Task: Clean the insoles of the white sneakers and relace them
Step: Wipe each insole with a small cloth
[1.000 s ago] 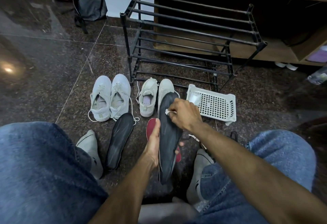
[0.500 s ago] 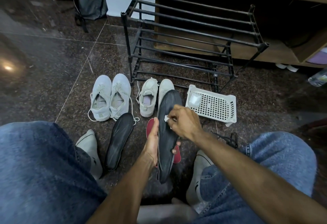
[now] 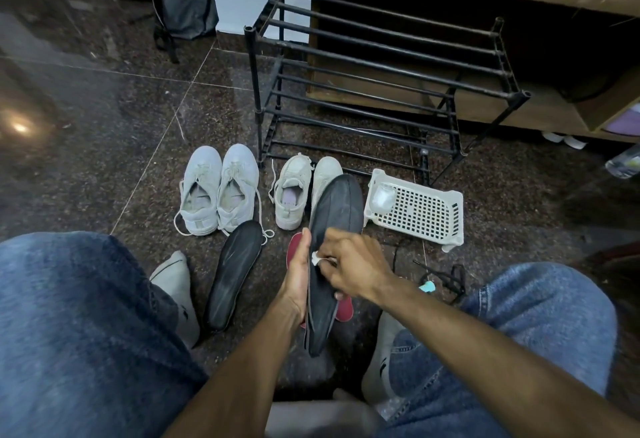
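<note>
You wipe an insole [image 3: 330, 229].
Your left hand [image 3: 298, 278] grips it at frame center; your right hand [image 3: 349, 269] pinches a white wipe [image 3: 317, 259] on it.

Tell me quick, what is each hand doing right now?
Left hand: grips the black insole.
Right hand: pinches a small white wipe against it.

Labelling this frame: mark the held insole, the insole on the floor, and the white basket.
held insole [image 3: 341, 202], head view, upper dark face
floor insole [image 3: 235, 271], head view, middle of its face
basket [image 3: 420, 212], head view, perforated panel
</note>
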